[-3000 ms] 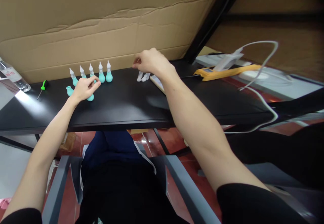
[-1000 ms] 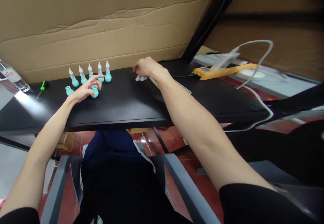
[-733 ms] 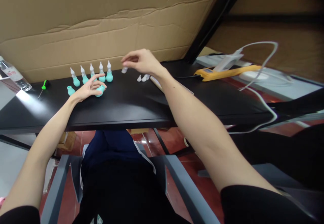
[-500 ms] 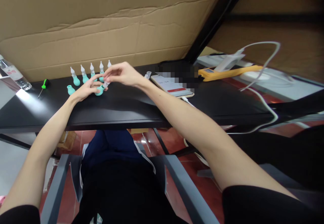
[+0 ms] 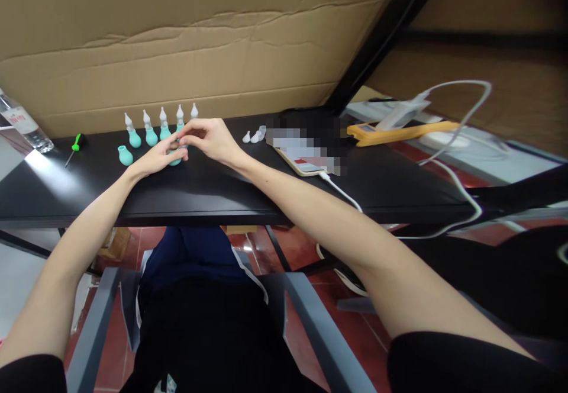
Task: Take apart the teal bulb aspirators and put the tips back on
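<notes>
My left hand [image 5: 156, 155] is closed around a teal rubber bulb [image 5: 174, 161] just above the black table. Fingers of my right hand [image 5: 210, 138] pinch a small clear plastic piece at the bulb's mouth; it is now mostly hidden between the hands. Behind them stands a row of several nasal aspirators [image 5: 134, 137] with teal bulbs and clear pointed tips, partly covered by my hands. Left of my left hand, a loose teal bulb [image 5: 125, 155] shows its open neck. Small clear tips [image 5: 247, 137] lie to the right of my right hand.
A phone [image 5: 302, 159] with a white cable lies on the black table [image 5: 222, 189]. At the left are a green-and-black screwdriver [image 5: 76, 144] and a water bottle [image 5: 24, 123]. A cardboard wall [image 5: 199, 73] closes off the back. A yellow device [image 5: 399, 131] lies at the right.
My right fingers have closed in over the bulb's mouth, covering the clear piece that showed before. The view has shifted slightly, and more of the loose clear tips shows.
</notes>
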`<state>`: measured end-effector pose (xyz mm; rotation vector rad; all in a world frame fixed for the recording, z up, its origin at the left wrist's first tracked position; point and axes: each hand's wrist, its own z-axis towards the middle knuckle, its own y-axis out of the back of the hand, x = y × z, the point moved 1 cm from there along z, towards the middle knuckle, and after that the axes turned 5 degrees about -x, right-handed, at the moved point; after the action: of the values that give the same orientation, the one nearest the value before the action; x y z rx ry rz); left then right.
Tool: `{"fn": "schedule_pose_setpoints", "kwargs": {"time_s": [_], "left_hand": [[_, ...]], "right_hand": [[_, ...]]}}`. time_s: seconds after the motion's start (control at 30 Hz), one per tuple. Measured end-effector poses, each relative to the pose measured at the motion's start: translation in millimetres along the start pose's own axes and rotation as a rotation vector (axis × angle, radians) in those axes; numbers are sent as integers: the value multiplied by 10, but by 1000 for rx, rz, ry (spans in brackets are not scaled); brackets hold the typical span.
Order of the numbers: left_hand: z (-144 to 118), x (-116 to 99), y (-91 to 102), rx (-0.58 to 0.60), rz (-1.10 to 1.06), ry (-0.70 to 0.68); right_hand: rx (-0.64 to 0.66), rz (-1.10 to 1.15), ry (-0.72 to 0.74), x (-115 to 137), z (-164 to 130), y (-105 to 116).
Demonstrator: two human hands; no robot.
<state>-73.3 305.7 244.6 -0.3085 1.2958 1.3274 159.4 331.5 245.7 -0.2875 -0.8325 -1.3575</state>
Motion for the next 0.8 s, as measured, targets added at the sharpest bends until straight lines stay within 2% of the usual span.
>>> {"fn": "schedule_pose_setpoints", "kwargs": {"time_s": [0.27, 0.53, 0.8], "left_hand": [[10, 113, 78, -77, 69, -71], [77, 241, 110, -127, 82, -42], [119, 299, 137, -226, 247, -119]], "right_hand": [[72, -34, 41, -101, 30, 42], [51, -62, 27, -111, 13, 49], [35, -95, 52, -107, 23, 33]]}}
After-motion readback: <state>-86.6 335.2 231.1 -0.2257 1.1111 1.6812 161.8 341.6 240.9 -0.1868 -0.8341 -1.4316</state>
